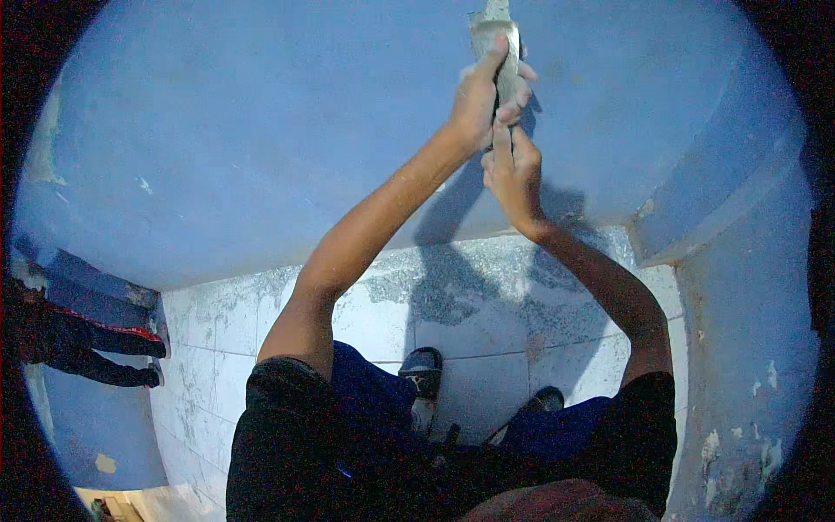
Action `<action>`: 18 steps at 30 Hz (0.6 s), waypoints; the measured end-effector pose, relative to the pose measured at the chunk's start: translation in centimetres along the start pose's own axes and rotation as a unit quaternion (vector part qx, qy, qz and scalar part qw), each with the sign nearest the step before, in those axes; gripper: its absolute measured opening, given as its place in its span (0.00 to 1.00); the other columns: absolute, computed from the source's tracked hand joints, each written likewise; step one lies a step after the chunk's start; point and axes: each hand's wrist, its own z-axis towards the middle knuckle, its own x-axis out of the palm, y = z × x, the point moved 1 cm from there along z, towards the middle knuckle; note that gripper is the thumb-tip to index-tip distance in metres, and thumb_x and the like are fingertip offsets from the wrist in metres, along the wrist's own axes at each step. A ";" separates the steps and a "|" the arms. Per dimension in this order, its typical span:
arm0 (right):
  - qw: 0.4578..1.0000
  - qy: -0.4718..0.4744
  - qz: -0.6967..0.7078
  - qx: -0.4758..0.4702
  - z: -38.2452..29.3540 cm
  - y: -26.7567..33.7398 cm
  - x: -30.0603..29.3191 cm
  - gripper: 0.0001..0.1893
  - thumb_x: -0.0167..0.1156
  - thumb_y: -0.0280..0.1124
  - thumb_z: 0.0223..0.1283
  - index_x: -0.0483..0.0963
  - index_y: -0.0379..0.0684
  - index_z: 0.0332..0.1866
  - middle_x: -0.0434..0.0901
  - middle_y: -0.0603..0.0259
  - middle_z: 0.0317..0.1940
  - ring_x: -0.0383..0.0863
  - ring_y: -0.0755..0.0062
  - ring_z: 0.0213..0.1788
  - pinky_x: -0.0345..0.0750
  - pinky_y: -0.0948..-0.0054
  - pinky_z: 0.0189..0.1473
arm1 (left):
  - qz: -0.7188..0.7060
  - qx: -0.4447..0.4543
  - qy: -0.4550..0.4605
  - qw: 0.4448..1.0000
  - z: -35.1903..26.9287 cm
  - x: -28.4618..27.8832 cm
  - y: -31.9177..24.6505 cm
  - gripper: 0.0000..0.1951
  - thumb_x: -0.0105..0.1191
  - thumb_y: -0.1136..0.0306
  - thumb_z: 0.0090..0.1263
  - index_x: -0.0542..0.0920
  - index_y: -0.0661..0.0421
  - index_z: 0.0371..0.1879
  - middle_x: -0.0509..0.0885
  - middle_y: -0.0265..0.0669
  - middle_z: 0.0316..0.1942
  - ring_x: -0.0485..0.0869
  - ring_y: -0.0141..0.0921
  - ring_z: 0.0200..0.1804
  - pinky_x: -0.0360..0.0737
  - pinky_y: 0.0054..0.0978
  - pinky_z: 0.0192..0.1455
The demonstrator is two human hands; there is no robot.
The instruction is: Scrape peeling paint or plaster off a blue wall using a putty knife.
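Observation:
My left hand (476, 104) grips a flat, pale-coated tool (507, 75) that looks like a scraper or putty knife. Its thumb lies along the pale face, and its fingers curl round the far side. Just below, my right hand (518, 173) has its fingers closed at the tool's lower end, which the hands largely hide. The tool points up along a blue painted wall (339, 111). At its upper end, a pale bare patch (497, 9) shows on the wall, cut off by the picture's top edge. Whether the tool touches the wall is hard to tell.
White floor tiles (470, 385), stained grey along the wall's foot, lie under my feet. A blue ledge or corner (691, 215) juts out at right, beside a wall with chipped paint (711, 447). At far left stands another person in dark trousers (98, 339).

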 end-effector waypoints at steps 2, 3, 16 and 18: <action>1.000 -0.007 -0.011 0.001 -0.7 -0.9 0.1 0.16 0.43 0.42 0.69 0.63 0.42 0.30 0.60 0.72 0.13 0.58 0.85 0.12 0.58 0.82 0.13 | -0.003 -0.016 0.001 1.000 -0.5 -0.2 0.4 0.28 0.36 0.41 0.69 0.73 0.59 0.30 0.69 0.31 0.11 0.59 0.21 0.07 0.57 0.18 0.10; 1.000 -0.012 -0.022 -0.004 -0.6 -0.9 0.3 0.15 0.43 0.42 0.69 0.63 0.42 0.30 0.60 0.73 0.13 0.58 0.86 0.12 0.58 0.82 0.13 | -0.004 -0.026 0.002 1.000 -0.6 -0.5 0.6 0.28 0.36 0.41 0.69 0.73 0.59 0.30 0.69 0.31 0.11 0.59 0.21 0.07 0.57 0.17 0.09; 0.999 -0.025 -0.031 0.007 -1.4 -1.2 0.3 0.15 0.45 0.41 0.69 0.62 0.43 0.28 0.60 0.73 0.13 0.59 0.87 0.13 0.56 0.82 0.13 | -0.019 -0.051 -0.008 0.998 -1.3 -0.4 1.3 0.29 0.38 0.43 0.69 0.73 0.62 0.27 0.70 0.34 0.11 0.60 0.20 0.08 0.56 0.16 0.08; 1.000 -0.027 0.006 -0.005 -0.6 -0.3 0.4 0.16 0.44 0.41 0.69 0.62 0.42 0.27 0.60 0.72 0.13 0.59 0.86 0.13 0.56 0.81 0.13 | -0.024 -0.033 0.003 0.999 -0.3 -0.3 0.4 0.28 0.38 0.42 0.68 0.73 0.61 0.28 0.70 0.33 0.11 0.59 0.19 0.07 0.56 0.16 0.09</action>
